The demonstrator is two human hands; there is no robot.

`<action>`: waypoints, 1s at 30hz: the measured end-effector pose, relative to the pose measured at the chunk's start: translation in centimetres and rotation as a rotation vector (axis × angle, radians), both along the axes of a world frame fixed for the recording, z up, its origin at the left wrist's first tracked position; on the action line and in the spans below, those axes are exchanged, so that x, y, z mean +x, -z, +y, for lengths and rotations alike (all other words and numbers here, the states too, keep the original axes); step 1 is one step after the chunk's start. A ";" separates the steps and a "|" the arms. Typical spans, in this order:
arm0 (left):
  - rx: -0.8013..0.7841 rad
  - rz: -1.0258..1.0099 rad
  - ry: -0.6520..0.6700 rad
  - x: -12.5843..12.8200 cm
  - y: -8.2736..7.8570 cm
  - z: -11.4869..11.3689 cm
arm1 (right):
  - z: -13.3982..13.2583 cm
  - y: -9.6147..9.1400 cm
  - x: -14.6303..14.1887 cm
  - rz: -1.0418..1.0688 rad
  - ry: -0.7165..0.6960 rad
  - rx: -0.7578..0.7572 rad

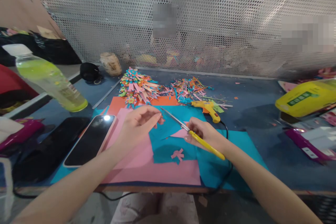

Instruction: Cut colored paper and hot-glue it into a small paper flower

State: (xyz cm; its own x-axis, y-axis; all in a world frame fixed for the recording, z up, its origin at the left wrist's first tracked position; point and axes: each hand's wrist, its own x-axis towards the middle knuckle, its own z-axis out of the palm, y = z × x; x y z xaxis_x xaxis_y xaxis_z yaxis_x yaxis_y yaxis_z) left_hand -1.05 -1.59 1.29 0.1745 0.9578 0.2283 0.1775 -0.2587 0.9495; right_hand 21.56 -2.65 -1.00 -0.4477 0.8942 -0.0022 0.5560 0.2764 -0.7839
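My right hand (206, 133) is closed round a pair of scissors (207, 144) with yellow handles, its metal blades pointing up and left toward my other hand. My left hand (141, 121) has its fingers curled and thumb pressed in; whatever the fingertips may hold is too small to make out. Below the hands, a small pink paper piece with cut strips (177, 154) lies on a teal sheet (164, 155). A pointed pink paper scrap (179, 133) rests beside the blades. Underneath spreads a larger pink sheet (157, 174).
Behind the hands stand a colourful paper-strip cluster (138, 87), a heap of paper shreds (190, 88) and a yellow glue gun (207, 107) with a black cord. A phone (91, 141) and a bottle (52, 80) are at left, a yellow package (306, 98) at right. Perforated metal (210, 24) closes the back.
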 end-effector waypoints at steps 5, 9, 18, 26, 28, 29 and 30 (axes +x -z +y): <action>-0.014 0.013 -0.006 0.0 -0.1 0.0 | 0.1 0.3 0.1 0.002 0.014 0.010; -0.024 0.029 -0.024 0.2 -0.4 0.0 | 0.1 0.3 0.1 0.013 0.015 0.014; -0.198 -0.144 0.100 0.2 0.9 0.8 | 0.0 -0.1 0.1 -0.003 0.024 -0.008; -0.148 -0.087 0.127 0.3 0.3 0.6 | 0.1 0.3 0.5 0.026 0.005 -0.013; -0.143 -0.062 0.131 0.3 0.1 0.5 | 0.0 0.3 0.5 0.034 -0.003 -0.015; -0.143 -0.048 0.129 0.4 0.0 0.5 | 0.0 0.2 0.5 0.035 -0.005 -0.014; -0.142 -0.040 0.124 0.4 0.0 0.4 | 0.0 0.2 0.5 0.034 -0.007 -0.013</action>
